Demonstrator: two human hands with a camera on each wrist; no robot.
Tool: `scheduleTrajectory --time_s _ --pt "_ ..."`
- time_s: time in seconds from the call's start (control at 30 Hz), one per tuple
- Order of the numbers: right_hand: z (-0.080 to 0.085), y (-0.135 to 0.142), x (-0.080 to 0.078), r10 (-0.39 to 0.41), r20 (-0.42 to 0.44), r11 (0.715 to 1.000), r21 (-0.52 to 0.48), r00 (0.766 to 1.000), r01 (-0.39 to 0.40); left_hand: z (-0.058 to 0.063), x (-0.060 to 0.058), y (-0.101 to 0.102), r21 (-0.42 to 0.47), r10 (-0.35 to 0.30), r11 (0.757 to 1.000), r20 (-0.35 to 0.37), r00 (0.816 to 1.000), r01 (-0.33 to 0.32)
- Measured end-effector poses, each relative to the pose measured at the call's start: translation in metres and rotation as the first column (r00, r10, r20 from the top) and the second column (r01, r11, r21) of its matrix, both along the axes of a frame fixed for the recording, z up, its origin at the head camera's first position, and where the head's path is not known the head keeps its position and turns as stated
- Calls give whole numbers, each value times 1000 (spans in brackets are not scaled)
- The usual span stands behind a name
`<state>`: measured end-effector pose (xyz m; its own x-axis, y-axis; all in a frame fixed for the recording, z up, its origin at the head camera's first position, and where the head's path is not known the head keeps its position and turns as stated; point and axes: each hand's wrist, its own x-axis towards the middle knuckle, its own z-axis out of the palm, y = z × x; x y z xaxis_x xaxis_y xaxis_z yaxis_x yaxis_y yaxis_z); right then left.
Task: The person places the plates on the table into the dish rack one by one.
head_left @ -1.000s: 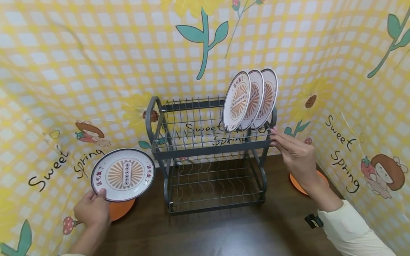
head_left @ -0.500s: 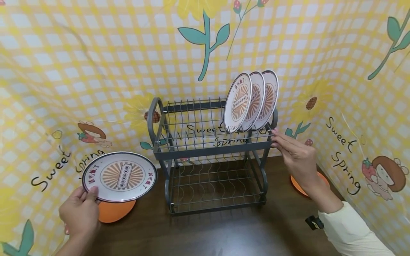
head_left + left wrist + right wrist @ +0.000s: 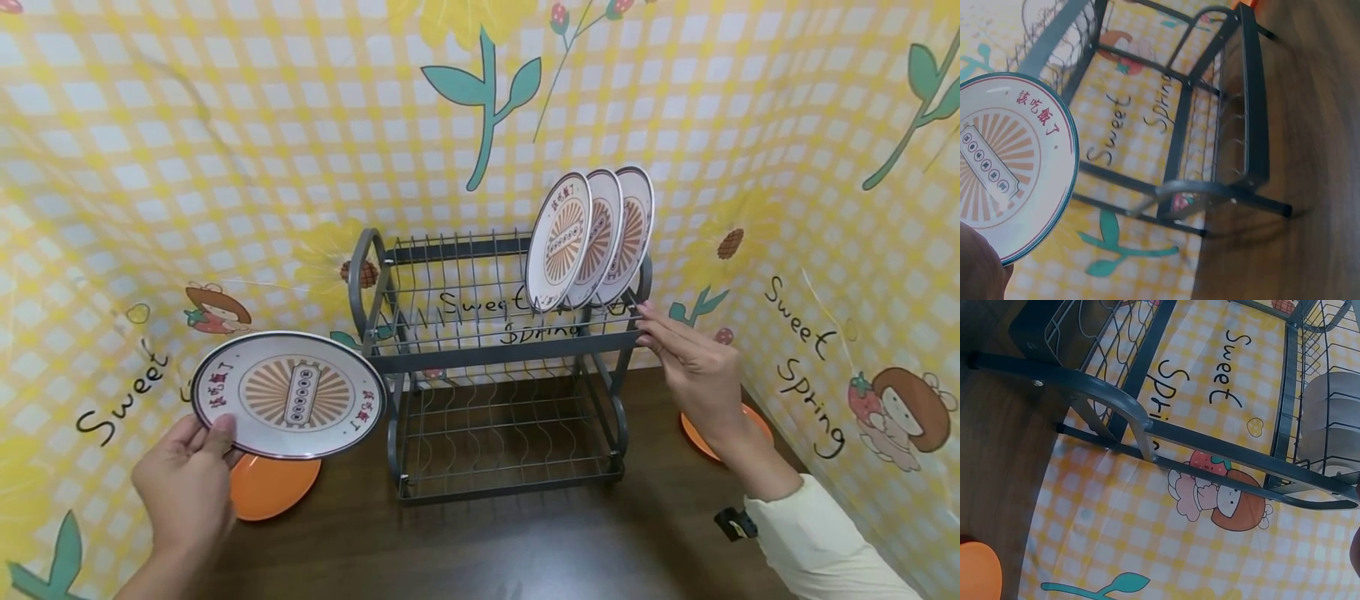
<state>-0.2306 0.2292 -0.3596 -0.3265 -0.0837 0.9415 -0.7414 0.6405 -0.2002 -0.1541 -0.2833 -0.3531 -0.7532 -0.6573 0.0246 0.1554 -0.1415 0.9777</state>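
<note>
My left hand pinches a white plate by its near left rim, thumb on the printed face. The plate is held tilted in the air, left of the grey two-tier dish rack, its right rim close to the rack's upper front corner. In the left wrist view the same plate shows its red lettering and dark rim. My right hand grips the rack's upper right front corner with thumb and fingertips. Three matching plates stand upright, leaning, in the top tier's right slots. The right wrist view shows only a sliver of that hand.
An orange plate lies on the brown table below the held plate. Another orange plate is at the right, partly behind my right wrist. A small black object lies by the sleeve. Yellow checked cloth surrounds the rack.
My left hand has shifted left, with the plate tipping flatter, then the plate has risen slightly and come toward the rack. My right hand keeps its hold on the rack.
</note>
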Motion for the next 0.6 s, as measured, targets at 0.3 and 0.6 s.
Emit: scheduleTrajectory --time_s 0.3,0.6 --pt "-1 1 0 3 -5 1000 -14 1000 -3 29 -10 26 -16 -63 998 -56 996 62" --pt "-1 0 -1 -11 -18 1000 -3 1000 11 46 -16 59 -69 -124 991 -127 984 116"
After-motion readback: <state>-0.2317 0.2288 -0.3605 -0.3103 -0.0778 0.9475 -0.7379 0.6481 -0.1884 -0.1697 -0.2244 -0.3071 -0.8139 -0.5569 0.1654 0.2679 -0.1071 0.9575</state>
